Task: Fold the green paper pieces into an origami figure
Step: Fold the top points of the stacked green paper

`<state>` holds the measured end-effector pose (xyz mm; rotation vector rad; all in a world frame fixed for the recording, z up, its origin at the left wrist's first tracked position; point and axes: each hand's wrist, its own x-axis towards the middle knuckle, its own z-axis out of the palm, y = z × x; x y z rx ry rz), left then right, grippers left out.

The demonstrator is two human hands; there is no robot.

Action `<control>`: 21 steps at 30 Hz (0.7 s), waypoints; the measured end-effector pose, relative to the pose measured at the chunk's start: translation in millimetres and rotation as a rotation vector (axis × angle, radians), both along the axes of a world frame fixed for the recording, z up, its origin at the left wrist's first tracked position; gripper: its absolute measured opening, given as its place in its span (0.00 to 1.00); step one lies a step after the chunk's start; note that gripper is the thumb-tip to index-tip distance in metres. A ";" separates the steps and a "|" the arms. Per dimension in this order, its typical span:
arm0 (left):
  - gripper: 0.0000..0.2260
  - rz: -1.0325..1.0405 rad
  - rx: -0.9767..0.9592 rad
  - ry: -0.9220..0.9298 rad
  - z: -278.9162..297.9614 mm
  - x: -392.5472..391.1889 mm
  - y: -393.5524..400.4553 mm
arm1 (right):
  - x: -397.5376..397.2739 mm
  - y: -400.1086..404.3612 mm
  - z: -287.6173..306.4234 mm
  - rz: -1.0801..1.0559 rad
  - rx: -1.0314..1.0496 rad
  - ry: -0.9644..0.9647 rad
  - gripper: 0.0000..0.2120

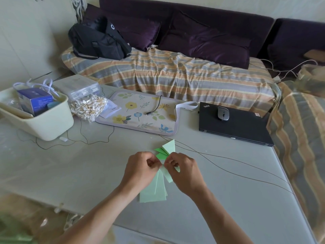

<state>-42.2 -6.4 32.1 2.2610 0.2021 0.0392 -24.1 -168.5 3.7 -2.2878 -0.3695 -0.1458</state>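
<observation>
Green paper pieces [154,189], mid-fold: left hand [140,170] and right hand [183,173] pinch one strip, crease apparently next

Purple sofa [202,32] behind pale table [228,199]

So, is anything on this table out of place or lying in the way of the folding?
Thin dark cables trail loose across the grey table just past the green paper pieces that both hands pinch. Nothing looks spilled or damaged.
</observation>
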 end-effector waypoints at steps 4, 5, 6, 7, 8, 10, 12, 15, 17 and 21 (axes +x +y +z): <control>0.05 -0.012 0.020 -0.020 0.2 -0.5 0.4 | -1.9 3.3 1.0 0.029 0.047 0.017 0.04; 0.05 -0.016 0.026 -0.020 -0.4 -0.4 0.3 | -2.4 3.7 0.3 0.024 0.045 0.020 0.05; 0.05 -0.020 0.035 -0.019 -1.1 -0.5 -0.1 | -2.9 4.2 -0.6 0.016 0.041 0.023 0.05; 0.05 -0.020 0.047 -0.020 -1.7 -0.9 -0.7 | -3.6 4.7 -1.6 0.005 0.032 0.024 0.05; 0.05 -0.018 0.057 -0.023 -2.3 -0.8 -1.4 | -4.2 5.3 -2.0 -0.007 0.020 0.024 0.04; 0.05 -0.014 0.067 -0.035 -3.5 -0.6 -1.8 | -4.3 5.9 -2.6 -0.025 0.009 0.025 0.04; 0.05 -0.010 0.069 -0.049 -4.3 -0.3 -1.3 | -3.4 6.0 -1.7 -0.043 0.018 0.049 0.05; 0.05 0.002 0.084 -0.087 -3.1 -0.3 -1.5 | -1.1 5.0 0.4 -0.081 0.036 0.097 0.04; 0.06 0.017 0.085 -0.114 -2.2 -0.2 -1.8 | -0.2 3.8 1.1 -0.102 0.043 0.083 0.05; 0.05 -0.062 0.048 -0.109 -3.2 0.0 -1.7 | 0.2 1.6 0.7 -0.082 0.019 0.020 0.05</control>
